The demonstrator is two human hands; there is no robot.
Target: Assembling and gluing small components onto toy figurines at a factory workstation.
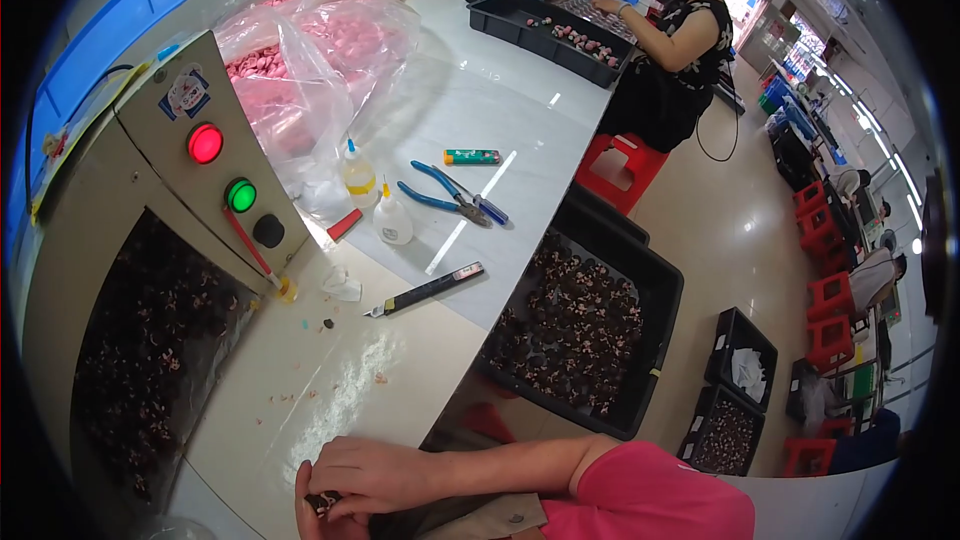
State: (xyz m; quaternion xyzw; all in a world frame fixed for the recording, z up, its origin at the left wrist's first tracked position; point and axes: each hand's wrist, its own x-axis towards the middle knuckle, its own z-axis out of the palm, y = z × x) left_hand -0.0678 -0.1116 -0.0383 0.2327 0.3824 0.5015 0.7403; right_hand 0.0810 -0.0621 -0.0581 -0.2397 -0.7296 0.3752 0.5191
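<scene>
Item one, the piece: a small dark-brown moulded part with paler flecks (321, 502), nearer us than the utility knife (425, 290) and slightly to its left, at the table's (410, 380) near edge. We find it in the right hand (375, 475), whose grip is clamped on it, thumb and fingers together. Part of the left hand (303, 515) shows just beside it; most lies out of view, and we cannot tell whether that grip is apart or together.

Handling, in our judgement: light, fairly stiff, perhaps slippery if smooth, with fine projections that may be fragile. We would take hold by the thicker body, between fingertip pads, sparing thin edges.

Also listed: blue-handled pliers (462, 206) and a screwdriver (491, 210), beyond the knife; two needle-tipped bottles, one with yellowish liquid (358, 178), one whitish (393, 220), beyond it to the left; a control cabinet (165, 155), left of it; a black tray (658, 312) of similar dark pieces (580, 325), right of it and off the table.
</scene>
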